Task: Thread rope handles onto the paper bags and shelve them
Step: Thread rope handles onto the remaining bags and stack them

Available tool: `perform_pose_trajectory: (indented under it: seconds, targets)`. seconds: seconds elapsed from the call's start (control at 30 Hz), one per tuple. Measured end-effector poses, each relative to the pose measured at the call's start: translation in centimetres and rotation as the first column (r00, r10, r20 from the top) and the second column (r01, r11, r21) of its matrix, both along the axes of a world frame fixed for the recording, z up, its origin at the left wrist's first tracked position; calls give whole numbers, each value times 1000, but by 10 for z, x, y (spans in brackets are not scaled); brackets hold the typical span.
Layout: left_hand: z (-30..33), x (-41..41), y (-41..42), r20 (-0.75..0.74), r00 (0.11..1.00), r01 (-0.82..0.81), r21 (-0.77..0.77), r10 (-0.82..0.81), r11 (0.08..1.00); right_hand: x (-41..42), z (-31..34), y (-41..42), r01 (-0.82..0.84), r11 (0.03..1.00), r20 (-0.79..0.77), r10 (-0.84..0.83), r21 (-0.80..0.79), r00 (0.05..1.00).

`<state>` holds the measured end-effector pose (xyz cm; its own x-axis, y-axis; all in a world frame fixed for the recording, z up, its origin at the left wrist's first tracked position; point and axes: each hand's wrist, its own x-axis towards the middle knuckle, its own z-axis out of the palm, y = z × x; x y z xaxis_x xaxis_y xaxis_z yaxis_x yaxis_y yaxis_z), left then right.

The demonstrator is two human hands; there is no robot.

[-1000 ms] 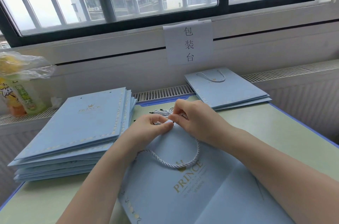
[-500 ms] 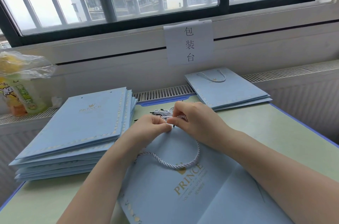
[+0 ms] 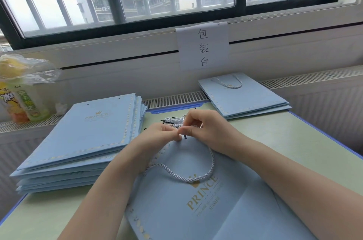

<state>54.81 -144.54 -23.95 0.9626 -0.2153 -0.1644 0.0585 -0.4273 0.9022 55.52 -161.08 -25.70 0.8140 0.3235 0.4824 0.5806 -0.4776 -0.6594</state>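
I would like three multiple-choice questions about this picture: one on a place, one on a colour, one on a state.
1. Where is the tall stack of bags without handles?
A. left of the hands
B. right of the hands
C. on the windowsill

2. What colour are the bags?
A. red
B. light blue
C. black

3. What are the hands doing?
A. resting flat
B. pinching at the top edge of the bag
C. lifting the stack

Answers: 1 A, it lies on the left of the table. 2 B, all are light blue. 3 B, left hand and right hand pinch there together.
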Motion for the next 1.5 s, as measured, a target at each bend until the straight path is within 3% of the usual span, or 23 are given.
perform_pose_trajectory:
  seconds: [0.4, 0.77, 1.0, 1.23, 1.5]
  targets:
    - [-1, 3, 0, 21, 999, -32, 25, 31, 999, 0, 1, 0, -112, 993, -63, 114, 47, 991]
    - [-1, 1, 2, 13, 1000, 10, 74, -11, 997, -4, 2, -2, 90, 978, 105, -71, -188, 992]
    - [-5, 3, 1, 59, 998, 23, 127, -31, 992, -3, 2, -4, 122, 989, 203, -103, -82, 974]
    - [-2, 2, -3, 49, 998, 24, 170, -33, 985, -3, 0, -1, 21, 992, 157, -1, -126, 988]
    - [-4, 4, -1, 49, 998, 23, 151, -30, 988, -2, 2, -3, 83, 978, 216, -41, -193, 975]
